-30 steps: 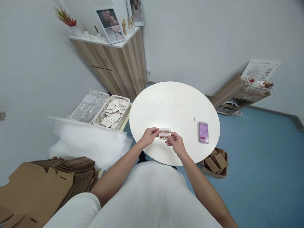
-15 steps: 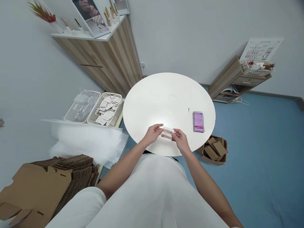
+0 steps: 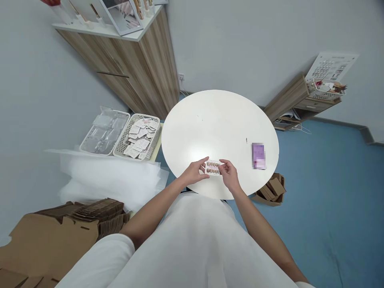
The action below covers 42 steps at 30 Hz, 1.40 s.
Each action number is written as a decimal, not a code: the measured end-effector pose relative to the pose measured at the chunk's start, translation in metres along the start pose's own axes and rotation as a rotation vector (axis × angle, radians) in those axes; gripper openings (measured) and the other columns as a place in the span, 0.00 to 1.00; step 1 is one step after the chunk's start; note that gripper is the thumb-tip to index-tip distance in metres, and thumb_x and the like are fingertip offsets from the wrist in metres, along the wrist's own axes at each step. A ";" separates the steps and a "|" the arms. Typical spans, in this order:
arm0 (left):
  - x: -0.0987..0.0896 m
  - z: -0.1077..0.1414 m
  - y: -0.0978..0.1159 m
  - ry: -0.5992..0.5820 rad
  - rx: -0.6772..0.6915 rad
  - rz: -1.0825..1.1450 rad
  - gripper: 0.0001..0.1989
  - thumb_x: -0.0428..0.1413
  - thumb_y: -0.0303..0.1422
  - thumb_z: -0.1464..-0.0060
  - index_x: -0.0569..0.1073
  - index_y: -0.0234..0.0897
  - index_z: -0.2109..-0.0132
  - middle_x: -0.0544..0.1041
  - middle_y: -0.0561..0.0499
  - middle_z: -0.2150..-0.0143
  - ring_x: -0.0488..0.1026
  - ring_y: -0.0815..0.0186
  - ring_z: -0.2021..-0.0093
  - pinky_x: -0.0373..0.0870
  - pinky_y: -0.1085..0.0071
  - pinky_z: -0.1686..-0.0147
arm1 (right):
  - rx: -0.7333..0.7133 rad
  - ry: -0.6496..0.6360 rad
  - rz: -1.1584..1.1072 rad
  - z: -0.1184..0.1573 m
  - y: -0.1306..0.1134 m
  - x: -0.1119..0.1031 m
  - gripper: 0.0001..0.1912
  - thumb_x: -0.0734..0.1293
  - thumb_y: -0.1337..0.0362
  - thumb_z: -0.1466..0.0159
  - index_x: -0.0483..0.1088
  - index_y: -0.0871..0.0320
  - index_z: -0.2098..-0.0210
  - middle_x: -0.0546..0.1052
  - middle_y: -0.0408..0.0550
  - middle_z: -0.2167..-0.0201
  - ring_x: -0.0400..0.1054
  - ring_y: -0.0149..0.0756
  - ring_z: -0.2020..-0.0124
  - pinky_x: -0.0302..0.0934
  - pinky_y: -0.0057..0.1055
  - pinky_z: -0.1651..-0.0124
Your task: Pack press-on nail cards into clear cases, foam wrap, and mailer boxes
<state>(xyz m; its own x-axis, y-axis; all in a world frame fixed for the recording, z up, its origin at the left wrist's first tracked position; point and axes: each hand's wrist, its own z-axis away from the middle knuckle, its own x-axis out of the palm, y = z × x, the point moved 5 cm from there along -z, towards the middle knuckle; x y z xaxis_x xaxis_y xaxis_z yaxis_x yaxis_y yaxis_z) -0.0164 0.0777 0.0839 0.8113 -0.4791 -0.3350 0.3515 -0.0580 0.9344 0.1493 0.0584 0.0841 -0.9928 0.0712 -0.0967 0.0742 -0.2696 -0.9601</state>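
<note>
A small white card of press-on nails (image 3: 213, 167) is held just over the near edge of the round white table (image 3: 216, 116). Two rows of shiny brownish nails show on it. My left hand (image 3: 194, 171) grips the card's left side, with a finger by the top corner and the thumb by the bottom one. At the right edge, my right hand (image 3: 229, 174) pinches the card, its fingertips covering the end of the upper row. A purple, pixelated flat item (image 3: 258, 156) lies on the table to the right.
Left of the table are a basket of white cards (image 3: 139, 138), a tray of clear plastic pieces (image 3: 105, 132), white translucent sheets (image 3: 111, 176) and stacked brown cardboard (image 3: 60, 232). A cardboard box (image 3: 273, 190) sits on the floor at right. Wooden cabinets (image 3: 156, 60) stand by the wall.
My left hand has spread its grip, the thumb moving down to the card's lower corner. The card now faces up more plainly. My view has shifted slightly.
</note>
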 end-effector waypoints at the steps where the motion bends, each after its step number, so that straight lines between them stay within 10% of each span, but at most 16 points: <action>1: -0.004 0.001 -0.003 -0.002 0.002 -0.002 0.38 0.61 0.33 0.59 0.55 0.44 0.41 0.68 0.52 0.61 0.69 0.72 0.67 0.67 0.71 0.62 | 0.002 -0.004 0.012 -0.001 0.000 0.005 0.20 0.64 0.53 0.46 0.64 0.56 0.57 0.67 0.41 0.76 0.64 0.31 0.74 0.61 0.31 0.68; 12: -0.044 0.011 -0.029 -0.004 -0.021 0.018 0.35 0.58 0.34 0.56 0.55 0.43 0.41 0.68 0.54 0.64 0.69 0.72 0.69 0.67 0.71 0.63 | 0.018 -0.177 0.217 -0.003 0.007 0.048 0.37 0.69 0.60 0.52 0.54 0.50 0.44 0.66 0.47 0.58 0.64 0.28 0.73 0.63 0.36 0.63; 42: -0.072 0.035 -0.132 0.490 -0.530 -0.112 0.27 0.52 0.27 0.55 0.61 0.35 0.45 0.63 0.45 0.56 0.66 0.62 0.57 0.66 0.64 0.58 | 0.013 -0.442 0.576 -0.082 0.081 0.162 0.32 0.64 0.64 0.49 0.54 0.52 0.45 0.66 0.46 0.64 0.62 0.36 0.65 0.59 0.36 0.62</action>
<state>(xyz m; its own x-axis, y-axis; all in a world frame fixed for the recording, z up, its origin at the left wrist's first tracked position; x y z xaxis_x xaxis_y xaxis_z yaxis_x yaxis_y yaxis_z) -0.1378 0.0891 -0.0113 0.8295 -0.0411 -0.5570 0.5229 0.4078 0.7485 0.0026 0.1270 -0.0310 -0.7422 -0.4798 -0.4680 0.5983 -0.1595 -0.7853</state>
